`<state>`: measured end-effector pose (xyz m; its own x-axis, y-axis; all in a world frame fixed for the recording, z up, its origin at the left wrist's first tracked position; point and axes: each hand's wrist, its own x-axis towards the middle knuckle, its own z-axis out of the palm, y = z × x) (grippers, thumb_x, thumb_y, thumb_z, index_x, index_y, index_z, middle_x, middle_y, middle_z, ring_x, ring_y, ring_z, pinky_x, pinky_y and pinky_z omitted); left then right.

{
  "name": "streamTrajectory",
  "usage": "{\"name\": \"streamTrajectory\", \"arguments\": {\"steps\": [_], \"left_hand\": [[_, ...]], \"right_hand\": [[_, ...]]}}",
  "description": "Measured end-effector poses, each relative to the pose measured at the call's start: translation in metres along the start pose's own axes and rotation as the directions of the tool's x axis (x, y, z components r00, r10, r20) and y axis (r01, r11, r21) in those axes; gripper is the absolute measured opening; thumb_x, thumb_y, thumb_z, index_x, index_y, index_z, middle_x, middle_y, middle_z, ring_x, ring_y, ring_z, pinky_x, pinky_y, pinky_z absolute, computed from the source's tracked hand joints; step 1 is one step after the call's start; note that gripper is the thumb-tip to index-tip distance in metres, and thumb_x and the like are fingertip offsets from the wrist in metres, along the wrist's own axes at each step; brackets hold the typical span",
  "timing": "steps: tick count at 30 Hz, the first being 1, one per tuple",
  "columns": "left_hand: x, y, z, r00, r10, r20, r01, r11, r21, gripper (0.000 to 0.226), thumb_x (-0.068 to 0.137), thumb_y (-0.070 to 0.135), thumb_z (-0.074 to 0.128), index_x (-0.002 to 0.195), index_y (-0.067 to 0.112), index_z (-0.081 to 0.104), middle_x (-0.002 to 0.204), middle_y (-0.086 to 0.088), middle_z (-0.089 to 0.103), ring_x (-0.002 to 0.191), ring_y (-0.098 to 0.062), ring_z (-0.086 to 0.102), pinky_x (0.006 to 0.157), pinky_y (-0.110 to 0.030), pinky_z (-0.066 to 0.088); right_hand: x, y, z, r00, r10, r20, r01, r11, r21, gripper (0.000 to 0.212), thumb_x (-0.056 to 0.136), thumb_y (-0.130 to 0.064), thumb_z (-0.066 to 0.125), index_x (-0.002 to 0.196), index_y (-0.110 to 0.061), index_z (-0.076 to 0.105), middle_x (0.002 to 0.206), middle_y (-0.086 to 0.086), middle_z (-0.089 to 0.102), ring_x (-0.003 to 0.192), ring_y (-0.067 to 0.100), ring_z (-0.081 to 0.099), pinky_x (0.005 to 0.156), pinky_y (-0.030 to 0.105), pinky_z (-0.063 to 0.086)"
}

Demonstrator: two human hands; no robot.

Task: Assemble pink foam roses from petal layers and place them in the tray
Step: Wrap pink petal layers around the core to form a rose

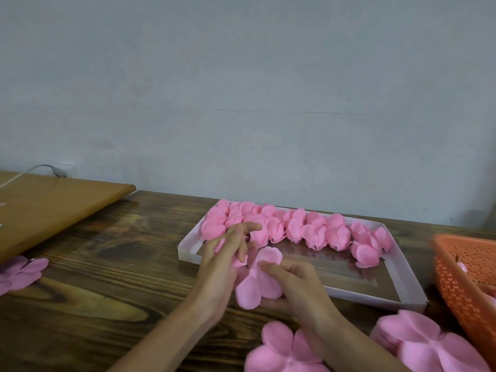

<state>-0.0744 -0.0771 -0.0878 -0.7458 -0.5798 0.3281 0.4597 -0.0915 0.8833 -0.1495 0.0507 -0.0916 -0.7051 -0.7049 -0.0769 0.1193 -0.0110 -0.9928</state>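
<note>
Petal layer (257,284): held in the air just in front of the tray (362,296); pink, with rounded lobes, and dented at the middle.
Right hand (295,280): fingers are curled over the layer and pinch it at its centre; the lower lobes are draped over the hand.
Left hand (221,264): set against the layer's left side, with fingers mostly straight and reaching over the tray's near corner; a small pink piece (220,245) is seen at the fingers; whether anything is gripped cannot be told.
Tray: a shallow pale box; finished roses (295,228) are packed along the far side and down the right end; the floor shows in the near half.
Handling: the foam is judged very light, soft and easily creased or torn; hold is best taken at the centre, where the lobes meet, not at the thin edges; a finished rose is best lifted by its base, with light pressure, so that the petals are not crushed.
Stacks (284,350): flat layers are piled on the table (94,291) by the right forearm; another pile (429,342) lies beside the orange basket (467,277); a third pile (18,272) lies far left.
</note>
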Motion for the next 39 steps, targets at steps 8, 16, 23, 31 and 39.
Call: {"name": "streamTrajectory", "arguments": {"steps": [8,16,23,31,39], "left_hand": [[-0.002,-0.003,0.006,1.0,-0.013,-0.008,0.014,0.988,0.154,0.06,0.082,0.062,0.063,0.058,0.009,0.053,0.11,0.006,0.076,0.091,-0.009,0.066,0.07,-0.033,0.04],[0.002,-0.008,0.001,0.999,-0.008,-0.05,0.015,0.99,0.142,0.042,0.085,0.057,0.065,0.067,0.02,0.071,0.089,-0.011,0.063,0.097,-0.02,0.066,0.085,-0.04,0.048],[-0.002,-0.008,0.005,1.0,0.026,0.0,-0.025,0.978,0.208,0.035,0.095,0.047,0.06,0.082,0.02,0.078,0.088,-0.015,0.06,0.092,-0.019,0.061,0.082,-0.026,0.051],[-0.005,-0.014,0.008,0.997,0.049,0.065,-0.064,0.968,0.245,0.052,0.097,0.04,0.057,0.055,0.01,0.06,0.126,0.0,0.069,0.108,-0.023,0.073,0.077,-0.034,0.061],[-0.006,-0.016,0.008,0.994,0.052,0.093,-0.078,0.95,0.303,0.053,0.096,0.036,0.058,0.057,0.0,0.062,0.124,0.004,0.066,0.115,-0.023,0.069,0.09,-0.053,0.061]], "right_hand": [[-0.002,-0.003,0.001,0.997,0.005,0.078,-0.009,0.999,0.045,0.023,0.098,-0.021,0.067,0.091,-0.003,0.079,0.099,0.024,0.077,0.099,0.037,0.075,0.081,0.045,0.065],[-0.006,-0.009,-0.001,0.994,-0.017,0.107,0.01,0.998,0.067,0.024,0.099,-0.022,0.065,0.091,-0.007,0.081,0.096,0.014,0.08,0.091,0.023,0.078,0.074,0.034,0.064],[-0.007,-0.008,0.003,0.982,-0.167,0.091,0.173,0.983,-0.059,0.023,0.102,-0.016,0.059,0.096,-0.012,0.081,0.1,0.011,0.08,0.102,0.027,0.075,0.089,0.038,0.062],[-0.005,-0.008,0.003,0.957,-0.287,-0.036,0.281,0.952,-0.123,0.029,0.094,0.0,0.064,0.085,-0.022,0.082,0.083,0.005,0.079,0.081,0.019,0.077,0.061,0.032,0.062],[-0.003,-0.005,0.0,0.954,-0.245,-0.176,0.238,0.969,-0.06,0.007,0.09,-0.007,0.076,0.087,-0.009,0.07,0.079,0.011,0.077,0.076,0.03,0.076,0.057,0.037,0.062]]}}
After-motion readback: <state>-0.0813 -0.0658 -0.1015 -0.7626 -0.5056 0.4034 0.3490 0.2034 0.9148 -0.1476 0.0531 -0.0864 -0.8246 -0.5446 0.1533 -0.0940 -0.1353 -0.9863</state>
